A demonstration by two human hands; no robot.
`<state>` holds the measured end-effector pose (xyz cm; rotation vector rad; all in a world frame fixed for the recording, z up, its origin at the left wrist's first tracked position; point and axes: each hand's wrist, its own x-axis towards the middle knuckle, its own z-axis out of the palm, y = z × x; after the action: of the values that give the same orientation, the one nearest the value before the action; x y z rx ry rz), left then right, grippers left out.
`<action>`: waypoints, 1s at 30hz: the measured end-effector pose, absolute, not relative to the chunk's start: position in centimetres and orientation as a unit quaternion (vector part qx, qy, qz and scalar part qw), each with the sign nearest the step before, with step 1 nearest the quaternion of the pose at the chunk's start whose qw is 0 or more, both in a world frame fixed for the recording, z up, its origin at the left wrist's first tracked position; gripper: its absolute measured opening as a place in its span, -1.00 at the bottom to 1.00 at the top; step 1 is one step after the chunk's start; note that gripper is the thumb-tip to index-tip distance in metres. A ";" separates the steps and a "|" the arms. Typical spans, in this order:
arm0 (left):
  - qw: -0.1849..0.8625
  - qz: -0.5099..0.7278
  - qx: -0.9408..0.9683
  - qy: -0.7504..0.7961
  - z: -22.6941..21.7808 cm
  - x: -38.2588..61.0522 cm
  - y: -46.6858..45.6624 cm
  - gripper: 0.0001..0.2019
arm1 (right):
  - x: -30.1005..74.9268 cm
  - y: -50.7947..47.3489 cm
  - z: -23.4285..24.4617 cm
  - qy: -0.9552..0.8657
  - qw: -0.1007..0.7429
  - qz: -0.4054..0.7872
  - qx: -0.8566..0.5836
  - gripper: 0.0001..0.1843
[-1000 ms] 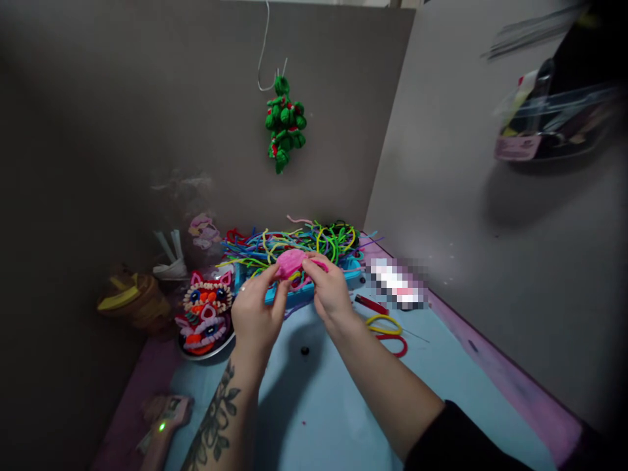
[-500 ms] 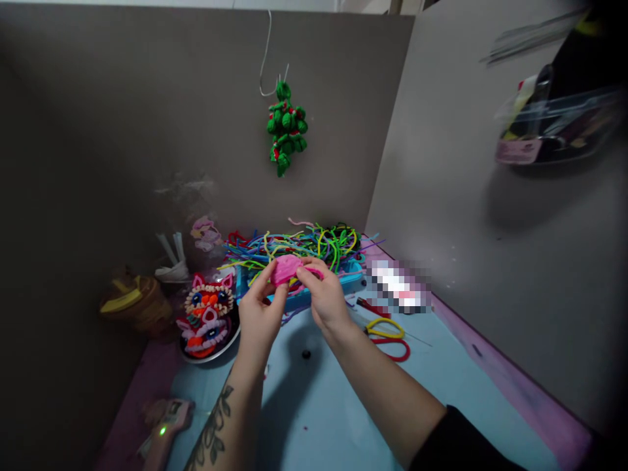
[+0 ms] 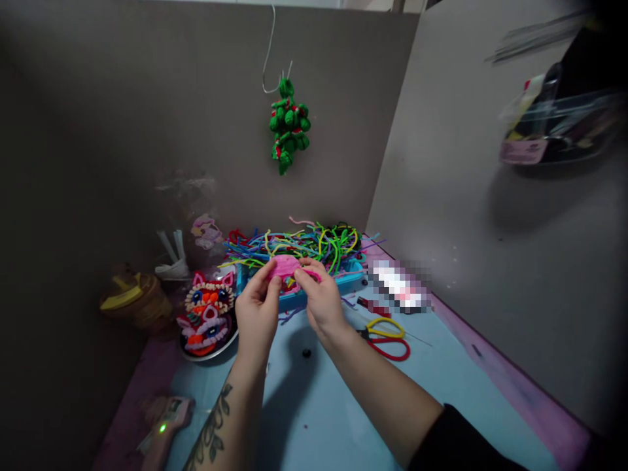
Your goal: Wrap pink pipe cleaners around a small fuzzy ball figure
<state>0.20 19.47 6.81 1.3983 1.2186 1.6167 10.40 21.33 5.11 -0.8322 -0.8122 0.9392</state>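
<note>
Between my two hands is a pink fuzzy piece (image 3: pixel 286 265) that looks bent from pipe cleaner, with a flat rounded part and a loop at its right. My left hand (image 3: pixel 259 302) pinches its left side between thumb and fingers. My right hand (image 3: pixel 321 296) is closed on the right side, thumb pressed near the loop. Both hands are raised in front of a blue tray (image 3: pixel 294 301) heaped with many-coloured pipe cleaners (image 3: pixel 304 243). Fingers hide part of the pink piece.
Left of the hands, a round dish (image 3: pixel 209 356) holds colourful fuzzy animal faces (image 3: pixel 209 297). Scissors with yellow and red handles (image 3: pixel 387 339) lie at right. A pink glue gun (image 3: pixel 169 425) with a green light is at front left. A green ornament (image 3: pixel 289 124) hangs on the back panel.
The pink piece has tilted slightly between my hands, and my left thumb has shifted along its lower edge. Both hands keep their grip. The view has moved slightly.
</note>
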 end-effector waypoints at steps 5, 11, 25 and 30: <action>0.219 0.591 0.579 0.517 7.0 -0.2 19.4 -0.61 | 11.0 21.6 5.2 -0.361 0.752 0.395 -0.386 -0.84; -0.029 0.554 0.677 0.484 7.0 -0.9 19.7 -0.81 | 12.4 21.3 6.1 -0.468 0.714 0.312 -0.418 -0.86; 0.337 0.433 0.739 0.391 7.8 -2.9 20.2 -0.47 | 13.6 20.4 7.6 -0.657 0.580 0.321 -0.360 -0.90; 0.314 0.455 0.743 0.377 7.7 -3.1 20.2 -0.46 | 13.8 20.3 7.6 -0.685 0.569 0.297 -0.345 -0.91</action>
<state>-3.14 20.23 7.68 1.9601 0.9929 1.1997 13.78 20.34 7.61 -0.8096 -1.6093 0.6975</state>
